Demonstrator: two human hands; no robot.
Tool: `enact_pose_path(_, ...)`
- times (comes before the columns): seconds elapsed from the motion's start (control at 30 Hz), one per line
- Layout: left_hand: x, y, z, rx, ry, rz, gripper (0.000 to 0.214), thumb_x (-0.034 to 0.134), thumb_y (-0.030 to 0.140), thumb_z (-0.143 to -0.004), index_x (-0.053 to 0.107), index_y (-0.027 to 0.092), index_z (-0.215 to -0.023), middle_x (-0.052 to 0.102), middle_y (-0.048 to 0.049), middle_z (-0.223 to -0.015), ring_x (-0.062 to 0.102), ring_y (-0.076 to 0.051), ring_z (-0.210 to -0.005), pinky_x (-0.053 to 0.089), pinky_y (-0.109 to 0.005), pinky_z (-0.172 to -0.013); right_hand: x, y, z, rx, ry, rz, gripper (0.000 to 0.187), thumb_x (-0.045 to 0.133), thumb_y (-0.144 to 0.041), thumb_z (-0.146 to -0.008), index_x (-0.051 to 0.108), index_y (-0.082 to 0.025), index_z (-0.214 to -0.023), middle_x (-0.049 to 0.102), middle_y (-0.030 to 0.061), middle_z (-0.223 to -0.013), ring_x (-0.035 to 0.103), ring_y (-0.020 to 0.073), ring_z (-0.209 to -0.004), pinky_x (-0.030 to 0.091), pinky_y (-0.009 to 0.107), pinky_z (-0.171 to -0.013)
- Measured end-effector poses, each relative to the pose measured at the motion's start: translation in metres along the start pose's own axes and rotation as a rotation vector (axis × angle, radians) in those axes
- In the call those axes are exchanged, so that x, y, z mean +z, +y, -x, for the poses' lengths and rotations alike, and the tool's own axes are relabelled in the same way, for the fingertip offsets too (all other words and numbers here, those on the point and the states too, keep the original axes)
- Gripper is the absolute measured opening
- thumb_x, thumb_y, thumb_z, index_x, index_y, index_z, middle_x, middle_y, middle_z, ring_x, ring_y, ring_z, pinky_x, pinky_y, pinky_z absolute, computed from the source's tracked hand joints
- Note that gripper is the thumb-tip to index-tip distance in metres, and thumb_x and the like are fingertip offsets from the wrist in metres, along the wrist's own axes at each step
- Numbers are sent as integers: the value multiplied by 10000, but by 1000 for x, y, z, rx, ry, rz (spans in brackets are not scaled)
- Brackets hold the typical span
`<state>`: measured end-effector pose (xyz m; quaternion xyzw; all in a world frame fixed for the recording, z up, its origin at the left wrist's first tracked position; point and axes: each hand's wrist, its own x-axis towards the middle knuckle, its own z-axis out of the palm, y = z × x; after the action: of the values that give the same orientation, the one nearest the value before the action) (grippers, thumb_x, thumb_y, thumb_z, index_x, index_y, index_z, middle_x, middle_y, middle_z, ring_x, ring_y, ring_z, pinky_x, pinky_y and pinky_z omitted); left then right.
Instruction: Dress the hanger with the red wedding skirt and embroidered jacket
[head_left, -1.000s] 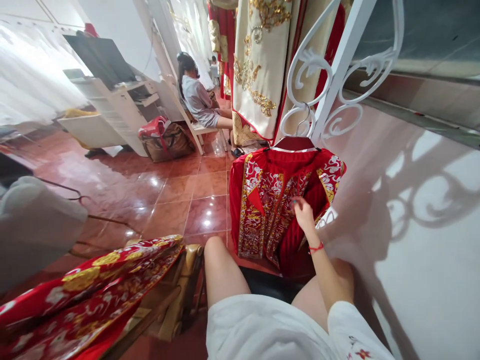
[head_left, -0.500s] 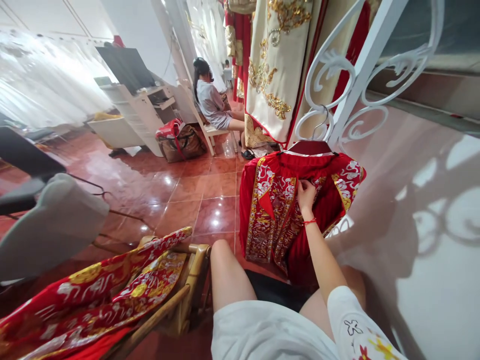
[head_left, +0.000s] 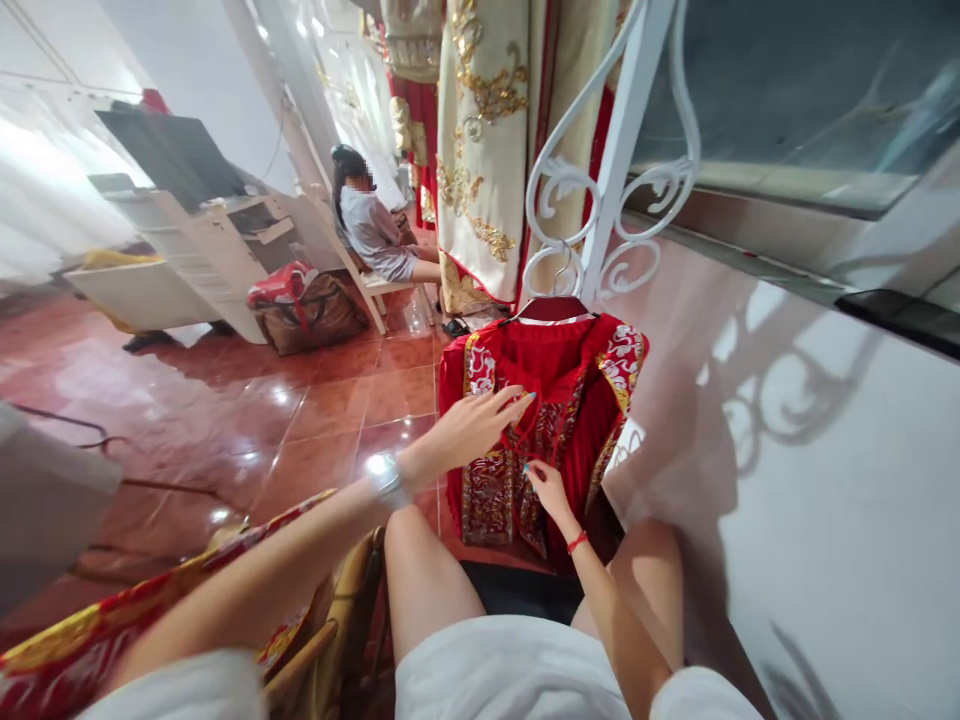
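Note:
A red jacket [head_left: 559,415] with gold and silver embroidery hangs on a dark red hanger [head_left: 556,308] in front of my knees. The hanger's hook loops over white scrolled ironwork. My left hand [head_left: 484,415], a silver band at its wrist, reaches across the upper front of the jacket; its fingers are stretched out and slightly apart. Lower down, my right hand [head_left: 551,492], with a red string bracelet, pinches the jacket's front edge between thumb and fingers. The front falls partly apart, showing plain red cloth inside.
To my left, more embroidered red cloth [head_left: 60,650] lies over a bamboo chair [head_left: 349,600]. Beyond are a brown bag [head_left: 319,315], a desk [head_left: 217,255] and a seated person [head_left: 375,225]. A cream, gold-trimmed garment [head_left: 484,150] hangs ahead; a white wall [head_left: 840,480] stands right.
My left hand has come into view over the jacket. My right hand has moved down the jacket's front. The view has shifted, and the upper front now hangs more apart.

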<state>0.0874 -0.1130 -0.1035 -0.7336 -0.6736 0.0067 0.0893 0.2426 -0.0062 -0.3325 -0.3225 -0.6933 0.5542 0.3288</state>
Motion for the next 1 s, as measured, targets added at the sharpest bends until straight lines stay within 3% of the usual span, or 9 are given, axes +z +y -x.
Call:
enact_pose_path(0.1,12,8,-57,-113,-83,-8,491,420,150,-957,400,169,-1446,494,-182,-1413,662,-239,-1074,519,-320,-854,-10,-7,-8,99,46,-170,366,575,-539,-782,634,-188,-871,575,-27,-585,507,127,-481,392,233,-434)
enact_pose_path(0.2,24,8,-83,-243,-124,31,323,416,208,-978,558,143,-1261,581,-162,-1267,694,-241,-946,515,-313,-756,-18,-41,-48,93,52,-392,470,639,-589,-744,632,-198,-1004,649,-11,-723,581,117,-529,428,212,-428)
enact_pose_path(0.3,27,5,-77,-269,-40,143,267,410,226,-983,579,171,-1181,590,-117,-1212,687,-233,-919,499,-305,-714,-11,-74,-83,85,-14,-535,483,733,-621,-645,639,-187,-835,640,-18,-664,581,107,-516,471,215,-449)
enact_pose_path(0.37,27,5,-68,-286,17,244,236,425,216,-973,581,183,-1146,593,-94,-1159,678,-224,-900,490,-302,-708,-2,-86,-92,90,-16,-621,499,776,-629,-591,624,-176,-735,620,-19,-609,556,98,-500,471,214,-451)
enact_pose_path(0.57,33,5,-50,-229,196,620,215,469,109,-898,605,193,-1041,575,-45,-1014,630,-188,-924,477,-292,-842,6,-90,-75,215,-170,-772,499,826,-600,-556,624,-176,-728,591,-35,-600,512,70,-504,374,172,-423)
enact_pose_path(0.7,44,5,-45,-210,291,719,231,479,100,-875,615,202,-1031,557,-36,-987,593,-176,-893,469,-295,-846,4,-95,-75,79,-69,-697,472,797,-600,-617,601,-178,-702,518,-64,-535,411,54,-442,334,191,-418)
enact_pose_path(0.83,53,10,-45,-228,408,828,221,488,68,-849,616,191,-980,549,-31,-966,565,-159,-884,464,-272,-818,8,-82,-76,54,-45,-568,492,740,-650,-642,567,-190,-671,464,-74,-481,359,63,-417,304,208,-410)
enact_pose_path(1.0,54,19,-35,-218,578,892,187,481,60,-850,606,188,-903,554,-32,-926,562,-158,-905,466,-272,-838,11,-37,-52,122,101,-360,503,668,-685,-627,508,-210,-590,397,-79,-445,328,78,-419,306,225,-424)
